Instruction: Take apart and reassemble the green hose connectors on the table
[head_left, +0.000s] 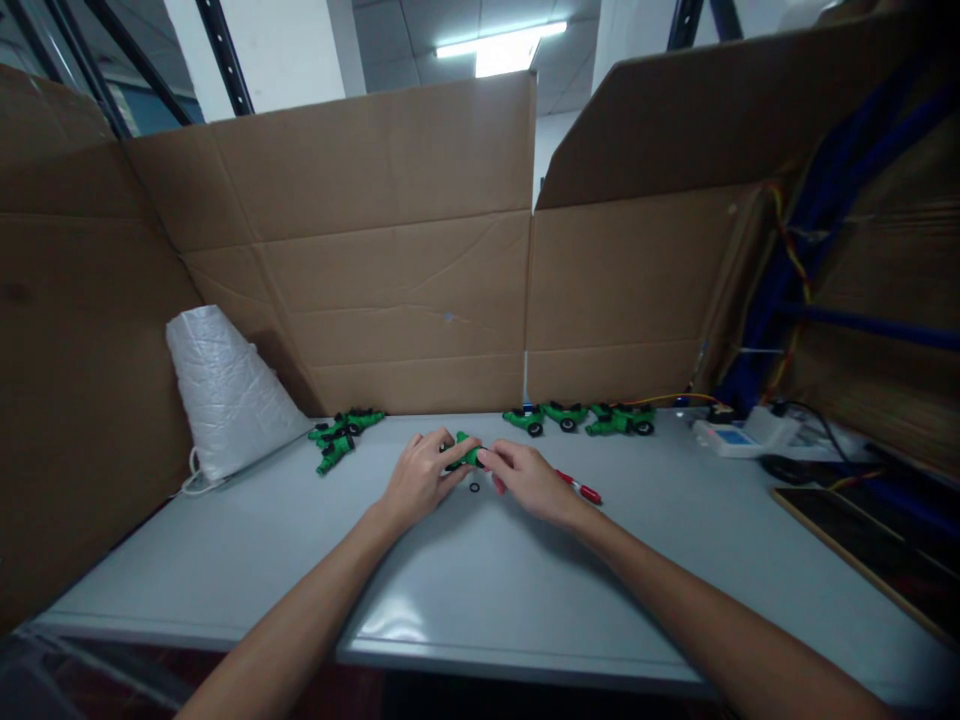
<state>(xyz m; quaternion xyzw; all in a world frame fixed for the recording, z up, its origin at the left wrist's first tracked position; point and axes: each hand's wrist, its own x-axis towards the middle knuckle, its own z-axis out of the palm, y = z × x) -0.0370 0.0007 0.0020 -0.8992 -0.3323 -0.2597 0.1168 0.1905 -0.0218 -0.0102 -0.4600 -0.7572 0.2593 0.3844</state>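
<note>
Between my hands, just above the middle of the table, is a small green toy vehicle [463, 452] with dark parts. My left hand [421, 474] is closed on its left side, fingers over the top. My right hand [531, 482] is closed too, thumb and fingertips pinching the toy's right end; fingers hide what is pinched there. A small black ring [474, 488] lies on the table below the toy. Beside my right hand rests a red pen-like tool [581, 488] with a white band, partly covered by the hand.
Several green toys with black wheels [619, 420] line the back right; more green toy vehicles [335, 455] sit back left. A white wrapped bundle [225, 395] stands at left. A power strip [739, 438] with cables is at right. Cardboard walls [390, 270] enclose the white table [525, 610].
</note>
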